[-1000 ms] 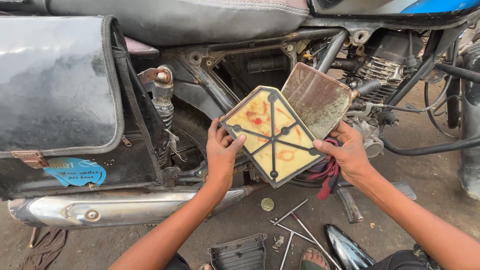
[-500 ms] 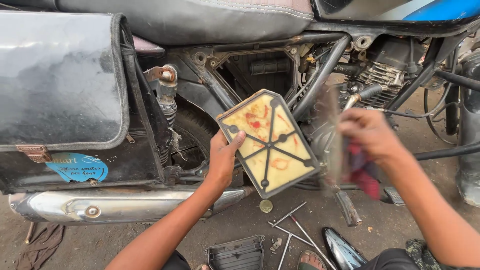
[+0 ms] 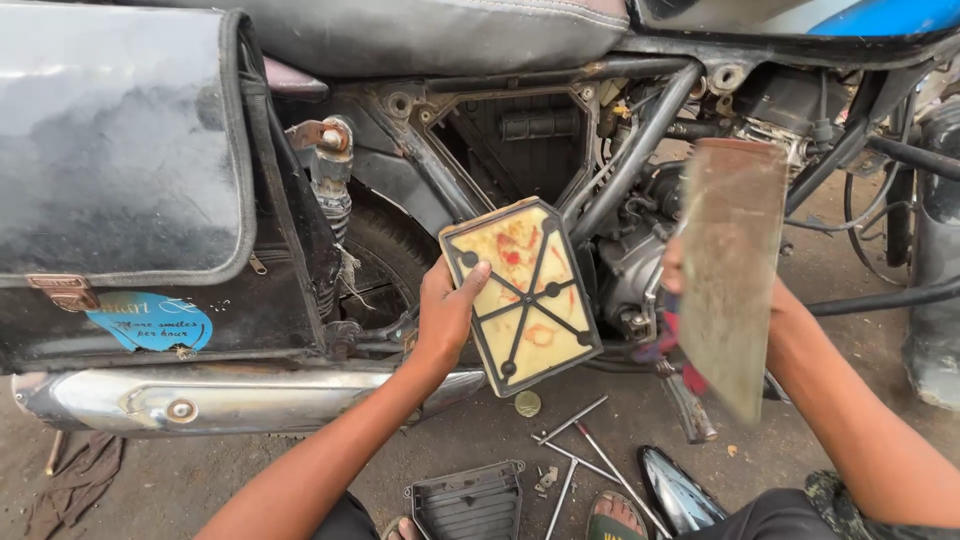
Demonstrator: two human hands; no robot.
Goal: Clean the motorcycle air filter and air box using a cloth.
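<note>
Left hand (image 3: 447,312) grips the filter (image 3: 520,295) before the frame (image 3: 640,130). Right hand (image 3: 690,290), largely hidden, holds a blurred foam sheet (image 3: 730,270) and red rag (image 3: 672,335). Rods (image 3: 575,455), cover (image 3: 468,500) lie on ground.

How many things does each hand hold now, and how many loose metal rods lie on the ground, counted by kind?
Yellow filter frame, in left hand: 1
Brown flat sheet, in right hand: 1
Red rag, right hand: 1
Metal rods: about 4
Total: about 7
</note>
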